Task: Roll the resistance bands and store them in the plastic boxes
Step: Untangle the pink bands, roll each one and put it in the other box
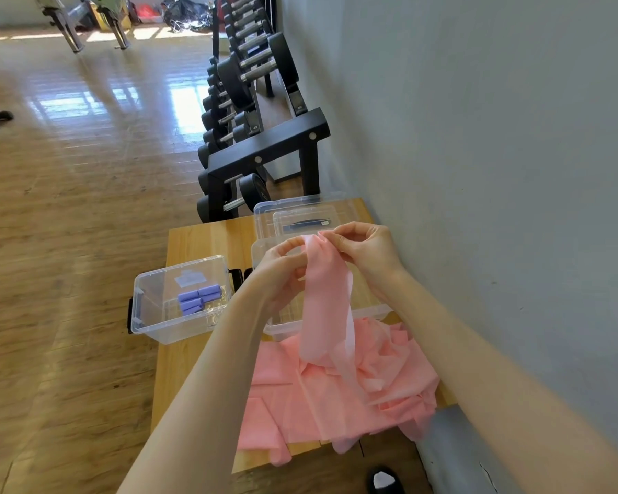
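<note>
- Both hands work one pink band (pixel 327 297): our left hand (pixel 282 269) and right hand (pixel 364 249) each pinch its top end, raised above the bench (pixel 200 240), likely so the strip hangs straight and a tight roll can start.
- Its tail drops onto the pink pile (pixel 336 397) just below, close for the next pick.
- Purple rolls (pixel 197 299) already lie in the left box (pixel 179 297), lid off.
- Another open box (pixel 275 328) sits right under our hands, probably for the pink rolls.
</note>
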